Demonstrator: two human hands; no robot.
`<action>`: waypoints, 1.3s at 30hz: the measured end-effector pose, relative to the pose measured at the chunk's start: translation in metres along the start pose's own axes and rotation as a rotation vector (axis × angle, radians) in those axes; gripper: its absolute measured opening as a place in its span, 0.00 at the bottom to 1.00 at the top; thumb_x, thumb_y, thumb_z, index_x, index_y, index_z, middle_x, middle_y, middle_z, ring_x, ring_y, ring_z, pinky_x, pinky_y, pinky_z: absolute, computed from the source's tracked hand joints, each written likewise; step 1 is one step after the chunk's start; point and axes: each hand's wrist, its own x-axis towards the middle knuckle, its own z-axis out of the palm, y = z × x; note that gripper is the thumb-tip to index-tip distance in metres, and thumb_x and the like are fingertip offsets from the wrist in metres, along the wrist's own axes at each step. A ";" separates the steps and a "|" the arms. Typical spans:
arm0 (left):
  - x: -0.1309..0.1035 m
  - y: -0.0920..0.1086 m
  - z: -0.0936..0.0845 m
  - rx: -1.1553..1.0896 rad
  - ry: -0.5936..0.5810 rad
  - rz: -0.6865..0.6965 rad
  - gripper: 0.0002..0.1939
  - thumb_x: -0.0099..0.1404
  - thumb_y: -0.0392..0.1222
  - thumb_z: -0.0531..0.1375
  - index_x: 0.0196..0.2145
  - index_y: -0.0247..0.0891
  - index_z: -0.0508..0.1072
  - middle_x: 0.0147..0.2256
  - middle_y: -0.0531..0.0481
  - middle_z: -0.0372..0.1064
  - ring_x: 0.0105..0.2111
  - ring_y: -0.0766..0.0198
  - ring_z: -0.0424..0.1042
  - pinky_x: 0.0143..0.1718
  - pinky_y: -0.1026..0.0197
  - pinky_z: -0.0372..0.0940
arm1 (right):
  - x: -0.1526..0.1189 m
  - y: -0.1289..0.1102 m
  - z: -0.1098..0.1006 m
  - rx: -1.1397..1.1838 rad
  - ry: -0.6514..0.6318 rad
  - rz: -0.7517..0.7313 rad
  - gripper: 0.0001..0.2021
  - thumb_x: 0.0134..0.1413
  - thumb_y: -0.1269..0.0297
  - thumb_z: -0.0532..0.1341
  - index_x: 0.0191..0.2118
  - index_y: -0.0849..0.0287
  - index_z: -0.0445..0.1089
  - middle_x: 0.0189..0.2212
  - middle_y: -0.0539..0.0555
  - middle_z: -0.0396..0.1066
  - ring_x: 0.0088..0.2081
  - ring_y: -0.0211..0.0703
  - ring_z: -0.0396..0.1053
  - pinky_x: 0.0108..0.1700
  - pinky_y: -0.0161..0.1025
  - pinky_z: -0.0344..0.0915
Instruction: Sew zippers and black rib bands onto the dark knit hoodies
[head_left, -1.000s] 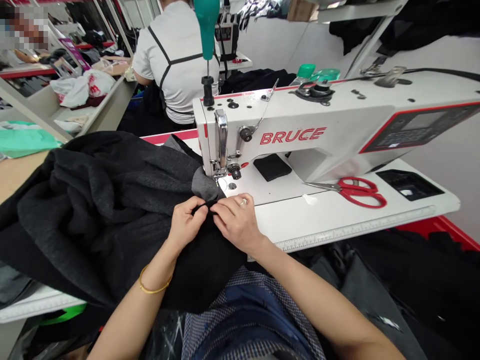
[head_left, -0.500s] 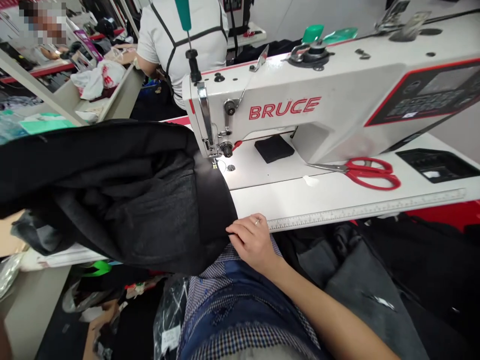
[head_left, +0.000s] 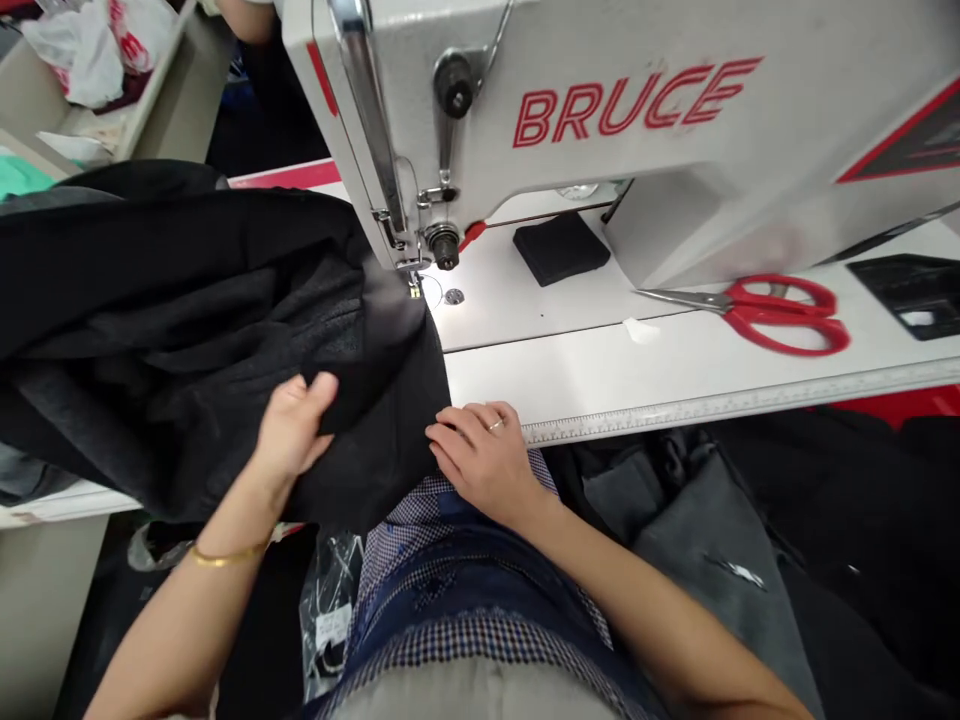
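A black garment (head_left: pixel 202 330) spreads over the left of the sewing table, its edge lying under the presser foot (head_left: pixel 415 288) of a white sewing machine (head_left: pixel 637 120). My left hand (head_left: pixel 291 430) has a fold of this cloth between thumb and fingers; some fingertips are hidden in the fabric. At the garment's right edge, by the table front, my right hand (head_left: pixel 487 455) pinches the cloth between bent fingers and a hidden thumb. A lamp lights the needle area.
Red-handled scissors (head_left: pixel 787 315) lie right of a folded black cloth piece (head_left: pixel 561 247) on the machine bed. A ruler strip (head_left: pixel 637 415) runs along the front edge. Dark fabric (head_left: pixel 720 540) hangs below right. Behind stands a bin with white bags (head_left: pixel 82 50).
My left hand has come in from the lower left and taken hold of the garment. My right hand stays at the cloth edge. The view has tilted down and closer.
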 end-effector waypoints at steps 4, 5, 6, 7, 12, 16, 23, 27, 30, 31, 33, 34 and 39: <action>0.030 -0.006 -0.037 -0.153 -0.103 0.035 0.17 0.66 0.49 0.47 0.41 0.34 0.67 0.33 0.49 0.73 0.31 0.62 0.73 0.35 0.58 0.71 | -0.001 -0.008 0.008 -0.006 -0.040 -0.028 0.07 0.56 0.69 0.53 0.38 0.57 0.67 0.39 0.51 0.68 0.40 0.40 0.61 0.48 0.46 0.50; 0.031 -0.002 -0.040 -0.042 -0.174 0.136 0.17 0.67 0.47 0.45 0.42 0.33 0.67 0.33 0.49 0.73 0.33 0.62 0.73 0.36 0.58 0.70 | -0.001 -0.010 0.008 0.000 -0.042 -0.024 0.07 0.56 0.70 0.53 0.38 0.57 0.67 0.39 0.51 0.68 0.40 0.40 0.61 0.48 0.46 0.50; 0.030 0.005 -0.039 0.072 -0.245 0.239 0.17 0.68 0.44 0.44 0.43 0.33 0.67 0.35 0.48 0.73 0.35 0.62 0.72 0.37 0.57 0.70 | -0.002 -0.011 0.008 0.003 -0.047 -0.018 0.08 0.56 0.70 0.53 0.38 0.57 0.67 0.39 0.51 0.68 0.40 0.41 0.61 0.49 0.46 0.50; 0.025 0.012 -0.035 0.197 -0.320 0.353 0.16 0.68 0.42 0.44 0.45 0.33 0.66 0.38 0.48 0.72 0.38 0.62 0.71 0.40 0.57 0.69 | -0.004 -0.012 0.008 0.004 -0.050 -0.014 0.08 0.56 0.71 0.53 0.39 0.58 0.68 0.39 0.52 0.68 0.40 0.41 0.61 0.50 0.46 0.50; -0.021 0.034 0.003 0.652 -0.566 0.748 0.18 0.63 0.30 0.47 0.50 0.27 0.63 0.52 0.36 0.60 0.54 0.52 0.58 0.52 0.49 0.61 | -0.016 -0.010 0.005 -0.028 -0.018 -0.026 0.09 0.54 0.72 0.54 0.41 0.60 0.68 0.39 0.53 0.69 0.40 0.42 0.62 0.51 0.47 0.51; -0.032 0.026 0.017 0.811 -0.512 0.871 0.19 0.63 0.28 0.46 0.51 0.23 0.62 0.52 0.33 0.59 0.55 0.49 0.54 0.51 0.49 0.62 | -0.024 -0.008 0.005 -0.039 0.009 -0.023 0.10 0.54 0.72 0.55 0.42 0.60 0.68 0.38 0.53 0.70 0.42 0.41 0.62 0.52 0.47 0.51; -0.030 0.035 0.021 0.724 -0.489 0.968 0.16 0.61 0.27 0.48 0.47 0.22 0.65 0.48 0.34 0.64 0.53 0.52 0.58 0.50 0.53 0.65 | -0.025 -0.007 0.007 -0.044 0.044 -0.040 0.08 0.53 0.72 0.55 0.38 0.60 0.69 0.37 0.54 0.70 0.42 0.42 0.63 0.52 0.47 0.52; -0.034 0.034 0.026 0.722 -0.502 0.961 0.17 0.61 0.26 0.47 0.47 0.22 0.65 0.48 0.34 0.64 0.54 0.52 0.57 0.50 0.53 0.65 | -0.027 -0.008 0.007 -0.038 0.041 -0.050 0.08 0.52 0.72 0.55 0.38 0.60 0.69 0.36 0.54 0.69 0.42 0.42 0.63 0.52 0.47 0.52; -0.037 0.027 0.026 0.689 -0.485 0.940 0.17 0.60 0.26 0.48 0.47 0.21 0.65 0.48 0.34 0.64 0.54 0.52 0.58 0.49 0.53 0.65 | -0.024 -0.004 0.001 0.003 0.022 -0.064 0.08 0.53 0.73 0.54 0.37 0.61 0.69 0.36 0.54 0.70 0.41 0.42 0.62 0.51 0.46 0.52; -0.038 0.024 0.026 0.670 -0.472 0.928 0.17 0.60 0.26 0.49 0.47 0.22 0.65 0.48 0.35 0.64 0.53 0.52 0.58 0.49 0.53 0.65 | -0.019 -0.001 -0.002 0.035 0.002 -0.073 0.09 0.53 0.73 0.53 0.35 0.60 0.69 0.36 0.53 0.70 0.40 0.41 0.63 0.50 0.45 0.53; -0.040 0.018 0.026 0.629 -0.440 0.902 0.18 0.59 0.26 0.49 0.48 0.25 0.64 0.49 0.37 0.64 0.52 0.54 0.60 0.49 0.53 0.64 | -0.002 0.011 -0.010 0.106 -0.074 -0.080 0.10 0.54 0.74 0.51 0.32 0.61 0.69 0.35 0.52 0.70 0.38 0.40 0.63 0.47 0.43 0.56; -0.041 0.016 0.027 0.612 -0.426 0.891 0.19 0.59 0.26 0.49 0.49 0.26 0.64 0.49 0.38 0.64 0.52 0.55 0.60 0.49 0.52 0.64 | 0.010 0.019 -0.013 0.127 -0.125 -0.082 0.11 0.53 0.75 0.50 0.33 0.61 0.69 0.36 0.53 0.69 0.38 0.40 0.63 0.45 0.42 0.57; -0.042 0.010 0.027 0.587 -0.393 0.867 0.22 0.59 0.26 0.48 0.52 0.29 0.61 0.48 0.40 0.65 0.50 0.57 0.62 0.49 0.50 0.63 | 0.077 0.063 -0.012 -0.045 -0.268 -0.099 0.21 0.52 0.79 0.49 0.52 0.60 0.59 0.53 0.55 0.59 0.49 0.46 0.58 0.43 0.43 0.57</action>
